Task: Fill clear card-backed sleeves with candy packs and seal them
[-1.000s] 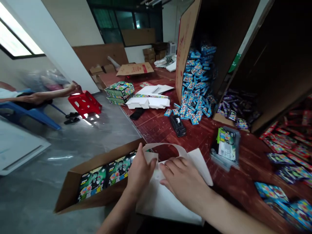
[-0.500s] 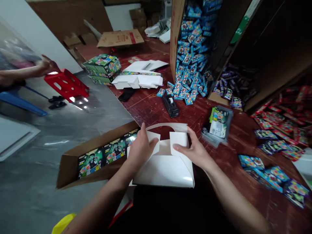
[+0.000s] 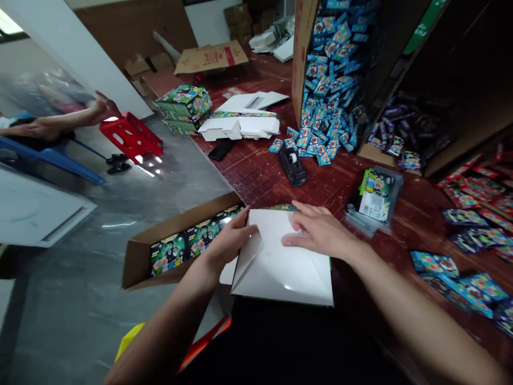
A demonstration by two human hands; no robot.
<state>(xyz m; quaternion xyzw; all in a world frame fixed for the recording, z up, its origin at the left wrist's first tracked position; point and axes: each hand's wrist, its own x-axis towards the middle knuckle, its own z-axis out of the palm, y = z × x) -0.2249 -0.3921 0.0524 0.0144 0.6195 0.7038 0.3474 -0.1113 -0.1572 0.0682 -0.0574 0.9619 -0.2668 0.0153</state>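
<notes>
A small cardboard box, white on the side that faces me and printed green at its far edge, lies against my lap at the table's edge. My left hand is closed on its left side, thumb on the white face. On the far right part, my right hand grips the box, with its thumb on the white surface and its fingers reaching to the far edge. The inside is covered by the white panel. Just beyond the box, a black tape dispenser stands on the dark red table.
To the left, a long brown carton holds several green printed boxes. Blue packets spill from a tall carton; a plastic tray lies at right. Farther back are stacked green boxes and white flattened cartons. Another person's arm rests near a red stool.
The white panel has folded over the box's opening, hiding the side flaps. My right hand has moved from the right flap onto the panel's far part. The view has shifted left.
</notes>
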